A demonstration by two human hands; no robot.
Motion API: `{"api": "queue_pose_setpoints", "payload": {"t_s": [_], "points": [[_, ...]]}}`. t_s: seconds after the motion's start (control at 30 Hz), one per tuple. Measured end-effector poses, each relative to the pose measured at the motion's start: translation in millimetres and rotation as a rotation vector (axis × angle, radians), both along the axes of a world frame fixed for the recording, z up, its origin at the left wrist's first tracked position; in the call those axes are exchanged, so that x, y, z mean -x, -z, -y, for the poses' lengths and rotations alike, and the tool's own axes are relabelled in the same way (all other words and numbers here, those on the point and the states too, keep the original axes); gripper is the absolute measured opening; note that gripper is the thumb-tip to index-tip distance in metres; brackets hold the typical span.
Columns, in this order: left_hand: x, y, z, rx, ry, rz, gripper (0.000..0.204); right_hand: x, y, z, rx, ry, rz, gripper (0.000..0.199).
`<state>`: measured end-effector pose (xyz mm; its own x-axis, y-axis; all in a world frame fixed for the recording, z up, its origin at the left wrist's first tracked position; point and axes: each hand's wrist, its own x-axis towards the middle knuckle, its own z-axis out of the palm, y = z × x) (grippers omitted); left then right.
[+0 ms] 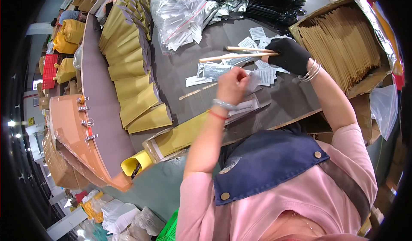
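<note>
My right hand, in a black glove, is closed around two thin wooden sticks that point left, one with a dark tip. My bare left hand has its fingers drawn together over the middle of the table. It is slightly blurred, and a pale translucent piece shows by its fingertips; what it grips is unclear. Beneath both hands are flat silvery packets and small white printed cards. Below my left forearm a long gold paper sleeve lies along the table's near edge.
Overlapping gold sleeves form a row on the left. Clear plastic bags and black-wrapped items are heaped at the back. A carton packed with thin brown pieces stands right. A yellow container hangs at the near-left edge.
</note>
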<state>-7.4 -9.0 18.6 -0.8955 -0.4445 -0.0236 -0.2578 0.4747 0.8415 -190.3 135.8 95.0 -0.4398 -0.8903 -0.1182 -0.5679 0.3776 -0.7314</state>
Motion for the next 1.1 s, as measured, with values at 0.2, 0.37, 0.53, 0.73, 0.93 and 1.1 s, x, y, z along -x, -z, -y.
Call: {"api": "queue_pose_setpoints", "payload": {"t_s": [0.2, 0.37, 0.53, 0.73, 0.93, 1.1], "points": [[-81, -13, -3, 0.429, 0.203, 0.172, 0.025, -20, 36, 6, -0.283, -0.277, 0.225, 0.015], [-123, -3, -50, 0.645, 0.201, 0.128, 0.042, -51, 62, 22, -0.492, -0.514, 0.007, 0.028], [-143, -3, -42, 0.620, 0.137, 0.175, 0.053, -78, 54, 18, -0.313, -0.264, 0.062, 0.036], [-140, 2, -43, 0.713, 0.086, 0.155, 0.063, -76, 68, -49, 0.333, 0.209, 0.147, 0.024], [-158, -5, -19, 0.645, 0.058, 0.171, 0.066, -75, 64, -61, 0.000, -0.193, -0.349, 0.033], [-158, 6, -2, 0.556, 0.072, 0.126, 0.070, -67, 70, -50, -0.117, -0.464, -0.558, 0.045]]}}
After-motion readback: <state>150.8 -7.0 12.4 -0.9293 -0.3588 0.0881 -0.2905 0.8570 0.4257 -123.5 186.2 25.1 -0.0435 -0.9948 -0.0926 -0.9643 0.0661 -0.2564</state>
